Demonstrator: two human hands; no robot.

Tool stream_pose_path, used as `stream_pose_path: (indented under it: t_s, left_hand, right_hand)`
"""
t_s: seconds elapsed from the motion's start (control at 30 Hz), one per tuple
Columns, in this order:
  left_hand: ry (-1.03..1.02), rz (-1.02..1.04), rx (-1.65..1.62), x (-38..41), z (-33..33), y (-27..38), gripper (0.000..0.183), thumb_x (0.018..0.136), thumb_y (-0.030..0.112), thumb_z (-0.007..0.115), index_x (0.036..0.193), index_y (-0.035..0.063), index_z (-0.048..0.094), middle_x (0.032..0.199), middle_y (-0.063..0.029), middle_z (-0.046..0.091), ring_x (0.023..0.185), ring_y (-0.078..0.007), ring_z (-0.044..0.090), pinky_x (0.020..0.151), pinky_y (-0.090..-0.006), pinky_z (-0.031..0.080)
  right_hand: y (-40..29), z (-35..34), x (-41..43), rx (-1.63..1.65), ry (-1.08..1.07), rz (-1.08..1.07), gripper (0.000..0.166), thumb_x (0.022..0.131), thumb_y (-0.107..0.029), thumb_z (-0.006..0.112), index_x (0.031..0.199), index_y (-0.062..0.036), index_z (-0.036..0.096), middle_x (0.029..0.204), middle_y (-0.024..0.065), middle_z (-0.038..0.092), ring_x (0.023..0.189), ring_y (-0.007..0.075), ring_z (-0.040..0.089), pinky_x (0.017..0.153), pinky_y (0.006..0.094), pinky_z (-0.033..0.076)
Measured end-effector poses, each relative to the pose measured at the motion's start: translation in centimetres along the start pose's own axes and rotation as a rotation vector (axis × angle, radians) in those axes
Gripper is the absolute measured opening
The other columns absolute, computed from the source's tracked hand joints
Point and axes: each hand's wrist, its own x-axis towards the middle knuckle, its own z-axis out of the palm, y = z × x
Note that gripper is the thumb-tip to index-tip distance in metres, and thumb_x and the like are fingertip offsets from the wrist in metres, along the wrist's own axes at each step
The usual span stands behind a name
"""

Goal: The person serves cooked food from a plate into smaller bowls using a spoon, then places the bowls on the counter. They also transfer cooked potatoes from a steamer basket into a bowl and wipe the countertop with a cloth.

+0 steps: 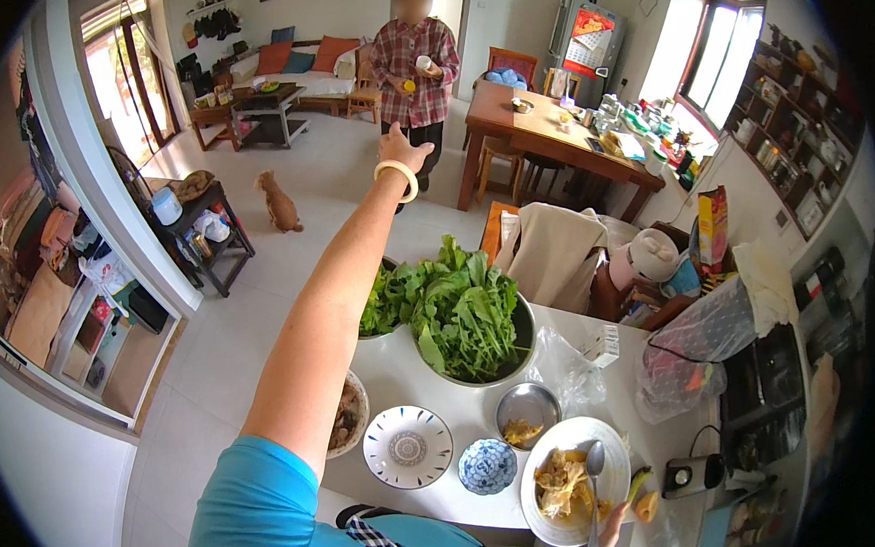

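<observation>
My left hand (pixel 406 151), a cream bangle (pixel 397 172) at its wrist, is stretched far forward over the floor. Nothing is in it, and the thumb stands apart from the fingers. My right hand (pixel 605 538) grips the rim of a white plate (pixel 546 531) at the lower right. On that plate lie cooked meat pieces (pixel 561 483) and a metal spoon (pixel 595 471). Beside it on the white counter (pixel 431 382) are a blue patterned bowl (pixel 487 466), a steel dish (pixel 542 404) with a little food, and a bare patterned plate (pixel 407 448).
Leafy greens (pixel 469 317) fill a large steel bowl (pixel 530 332) behind the dishes. A person (pixel 414 69) facing me holds a white container (pixel 423 63) and a yellow lid-like item (pixel 409 86). A brown dog (pixel 280 202) sits on the floor. A draped chair (pixel 552 243) adjoins the counter.
</observation>
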Motion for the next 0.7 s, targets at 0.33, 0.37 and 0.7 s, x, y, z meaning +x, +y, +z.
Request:
stream_pose_path:
  t_s: [0.33, 0.37, 0.7]
  left_hand:
    - [0.09, 0.002, -0.006, 0.6, 0.6, -1.2, 0.099, 0.066, 0.029, 0.081, 0.142, 0.0089, 0.021, 0.14, -0.0235, 0.029, 0.129, -0.0384, 0.033, 0.107, -0.0446, 0.031]
    - [0.098, 0.011, 0.0, 0.9, 0.5, -1.5, 0.099, 0.066, 0.029, 0.081, 0.142, 0.0092, 0.021, 0.139, -0.0234, 0.03, 0.129, -0.0385, 0.033, 0.107, -0.0445, 0.031]
    - [0.201, 0.222, -0.015, 2.3, 1.6, -3.1, 0.098, 0.063, 0.033, 0.082, 0.14, 0.0064, 0.027, 0.136, -0.0209, 0.035, 0.128, -0.0341, 0.033, 0.107, -0.0413, 0.029]
  right_hand:
    - [0.0, 0.3, 0.6, -0.016, 0.021, 0.036, 0.067, 0.092, -0.051, 0.046, 0.136, -0.0017, 0.035, 0.131, 0.0157, 0.048, 0.116, 0.0294, 0.052, 0.098, 0.0449, 0.044]
    - [0.0, 0.2, 0.7, -0.023, 0.021, 0.035, 0.068, 0.091, -0.051, 0.047, 0.136, -0.0016, 0.035, 0.131, 0.0157, 0.048, 0.116, 0.0294, 0.051, 0.098, 0.0449, 0.044]
    - [0.5, 0.9, 0.4, 0.003, 0.143, 0.037, 0.066, 0.092, -0.05, 0.046, 0.136, -0.0011, 0.036, 0.131, 0.0153, 0.048, 0.117, 0.0281, 0.051, 0.098, 0.0426, 0.045]
